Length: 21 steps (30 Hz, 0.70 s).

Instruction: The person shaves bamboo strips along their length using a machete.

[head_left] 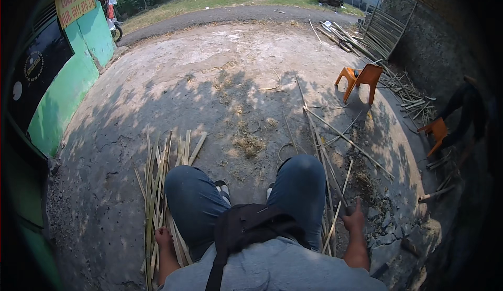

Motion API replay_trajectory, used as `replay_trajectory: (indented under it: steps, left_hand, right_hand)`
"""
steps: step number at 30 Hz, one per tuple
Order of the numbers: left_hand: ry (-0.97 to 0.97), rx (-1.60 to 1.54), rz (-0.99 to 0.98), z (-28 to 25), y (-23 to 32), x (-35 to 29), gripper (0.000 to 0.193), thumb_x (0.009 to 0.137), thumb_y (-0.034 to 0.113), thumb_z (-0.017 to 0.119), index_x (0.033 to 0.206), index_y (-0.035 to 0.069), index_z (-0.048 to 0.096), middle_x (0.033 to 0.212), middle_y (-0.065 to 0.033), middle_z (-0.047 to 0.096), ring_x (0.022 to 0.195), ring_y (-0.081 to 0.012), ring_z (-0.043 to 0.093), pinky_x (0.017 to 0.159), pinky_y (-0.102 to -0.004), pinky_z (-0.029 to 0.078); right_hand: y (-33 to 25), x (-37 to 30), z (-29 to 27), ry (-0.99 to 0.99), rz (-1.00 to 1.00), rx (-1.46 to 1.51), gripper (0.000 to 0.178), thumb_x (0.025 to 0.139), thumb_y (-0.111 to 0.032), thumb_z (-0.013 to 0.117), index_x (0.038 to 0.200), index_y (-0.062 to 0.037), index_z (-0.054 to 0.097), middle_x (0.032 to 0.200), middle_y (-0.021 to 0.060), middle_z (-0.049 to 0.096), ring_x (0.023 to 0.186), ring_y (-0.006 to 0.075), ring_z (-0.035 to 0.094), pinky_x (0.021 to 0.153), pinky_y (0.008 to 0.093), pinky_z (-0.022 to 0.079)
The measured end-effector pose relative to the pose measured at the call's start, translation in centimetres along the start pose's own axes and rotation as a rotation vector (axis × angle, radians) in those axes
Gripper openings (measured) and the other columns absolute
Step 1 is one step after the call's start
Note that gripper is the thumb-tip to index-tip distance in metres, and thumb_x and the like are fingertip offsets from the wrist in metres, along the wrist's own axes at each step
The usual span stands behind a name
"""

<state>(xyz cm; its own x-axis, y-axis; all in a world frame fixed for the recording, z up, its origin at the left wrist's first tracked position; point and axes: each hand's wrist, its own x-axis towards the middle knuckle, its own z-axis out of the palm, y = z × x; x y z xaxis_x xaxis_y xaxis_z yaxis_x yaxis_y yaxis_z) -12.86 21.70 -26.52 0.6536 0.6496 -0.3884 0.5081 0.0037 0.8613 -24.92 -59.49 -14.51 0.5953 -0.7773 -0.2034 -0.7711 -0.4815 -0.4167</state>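
My left hand [164, 237] is down beside my left thigh with its fingers curled closed. It is over the edge of a loose bundle of pale split bamboo strips [152, 196]; I cannot make out whether a strip is in the fingers. Low beside my right thigh, my right hand [354, 218] is closed round the dark handle of a long knife [337, 190], with one finger stretched forward. The narrow, dark blade slants forward and left along the outside of my right knee. Several long bamboo strips [335, 215] lie on the ground beside that leg.
An orange plastic chair [369, 77] stands ahead to the right. Another orange chair [435, 133] is by a person in dark clothes [463, 110] at the right edge. Bamboo pieces [406, 93] are heaped along the right wall. A green wall [68, 92] runs along the left.
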Motion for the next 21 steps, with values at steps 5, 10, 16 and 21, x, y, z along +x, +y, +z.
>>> replay_trajectory:
  steps: [5,10,16,21]
  left_hand:
    - [0.011,-0.118,0.367,2.4,7.5,3.2,0.016,0.107,0.025,0.066,0.110,0.010,0.062,0.091,0.0005,0.061,0.070,-0.0110,0.058,0.060,-0.0280,0.051]
    - [-0.009,0.014,0.743,7.5,19.5,-0.3,0.019,0.107,0.023,0.067,0.115,0.007,0.064,0.093,-0.0003,0.064,0.076,-0.0103,0.060,0.065,-0.0286,0.052]
    - [-0.187,0.155,1.199,13.8,35.7,-11.0,0.028,0.096,0.017,0.077,0.118,0.005,0.064,0.100,-0.0063,0.066,0.081,-0.0160,0.064,0.074,-0.0328,0.053]
    - [-0.077,0.441,1.793,18.3,44.4,-15.4,0.063,0.075,0.023,0.092,0.128,0.010,0.061,0.126,-0.0148,0.060,0.114,-0.0342,0.063,0.096,-0.0468,0.051]
  right_hand:
    - [-3.4,1.1,-5.7,0.117,-0.228,-0.011,0.120,0.068,-0.017,0.080,0.171,-0.0278,0.021,0.104,0.0272,0.075,0.099,0.0470,0.074,0.085,0.0540,0.059]
    - [-6.6,1.2,-10.4,0.154,-0.457,0.254,0.116,0.069,-0.007,0.079,0.172,-0.0191,0.026,0.089,0.0157,0.075,0.082,0.0257,0.074,0.080,0.0370,0.057]
    - [-12.7,-1.5,-16.4,-0.140,-0.427,0.563,0.116,0.072,0.002,0.078,0.172,-0.0182,0.023,0.081,0.0042,0.067,0.075,0.0136,0.062,0.074,0.0299,0.051]
    - [-16.5,-4.5,-20.2,-0.391,-0.507,0.578,0.116,0.074,0.006,0.079,0.173,-0.0146,0.021,0.070,-0.0077,0.047,0.064,0.0047,0.045,0.064,0.0233,0.039]
